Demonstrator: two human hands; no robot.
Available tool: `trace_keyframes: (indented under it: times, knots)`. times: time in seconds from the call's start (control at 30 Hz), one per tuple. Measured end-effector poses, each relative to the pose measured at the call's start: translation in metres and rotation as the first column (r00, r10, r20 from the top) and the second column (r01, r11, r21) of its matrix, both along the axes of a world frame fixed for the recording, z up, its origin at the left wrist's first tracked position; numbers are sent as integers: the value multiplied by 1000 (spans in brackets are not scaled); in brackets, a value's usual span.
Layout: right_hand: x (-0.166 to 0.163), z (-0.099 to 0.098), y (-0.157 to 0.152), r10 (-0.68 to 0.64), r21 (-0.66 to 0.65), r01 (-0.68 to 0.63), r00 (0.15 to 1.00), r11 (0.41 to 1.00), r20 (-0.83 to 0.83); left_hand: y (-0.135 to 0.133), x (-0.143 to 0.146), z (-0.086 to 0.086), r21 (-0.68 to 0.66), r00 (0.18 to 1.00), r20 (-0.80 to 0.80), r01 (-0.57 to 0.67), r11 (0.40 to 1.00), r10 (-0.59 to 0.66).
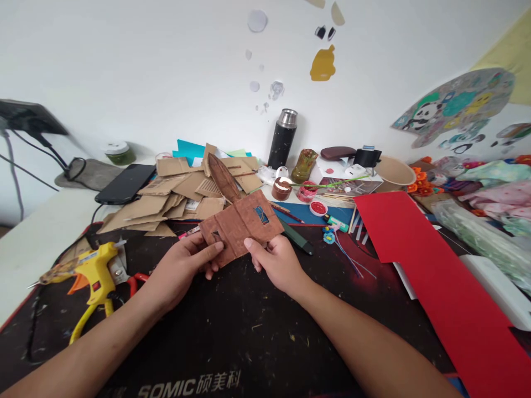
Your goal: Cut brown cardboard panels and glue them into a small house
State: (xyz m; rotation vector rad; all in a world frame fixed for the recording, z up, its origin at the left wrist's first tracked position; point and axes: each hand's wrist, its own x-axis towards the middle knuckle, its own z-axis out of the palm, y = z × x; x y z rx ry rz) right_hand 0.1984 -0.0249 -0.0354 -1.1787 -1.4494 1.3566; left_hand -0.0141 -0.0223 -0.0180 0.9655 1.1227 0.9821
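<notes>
The left hand point(182, 264) pinches one end of a brown card point(234, 228), with its thumb on top. The right hand point(279, 264) pinches the near edge of the same card, also thumb on top. The card is up over the black mat point(232, 315), a bit tilted. It has two lines across it and two holes, and blue shows through the right hole. Just behind it is a brown pointed shape point(222, 178); I cannot tell if they touch. Bits of cardboard point(143, 204) lie in a pile there. A yellow glue gun point(97, 273) is on the left. A big red sheet point(431, 287) is on the right. A black flask point(282, 141) stands at the back.
</notes>
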Motion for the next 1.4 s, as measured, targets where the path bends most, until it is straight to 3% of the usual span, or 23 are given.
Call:
trace_keyframes:
  times: [0.83,0.97,1.1,1.2,1.4]
  knots:
    - [-4,-1,-2,7,6,-6,998,1000,-58,-1,-2,-1,-24,998,39,-41,999,42]
    - [7,8,7,-141,30,149,974,988,-177,0,-4,6,41,990,82,-122,992,118]
    - [18,14,17,-326,1,355,859,935,-395,2,-9,9,104,969,75,-242,965,235]
    - [20,19,20,-376,-36,407,803,913,-462,4,-10,12,146,959,94,-278,949,266]
    - [21,25,22,-392,-21,428,807,903,-442,7,-11,13,154,945,132,-318,936,299]
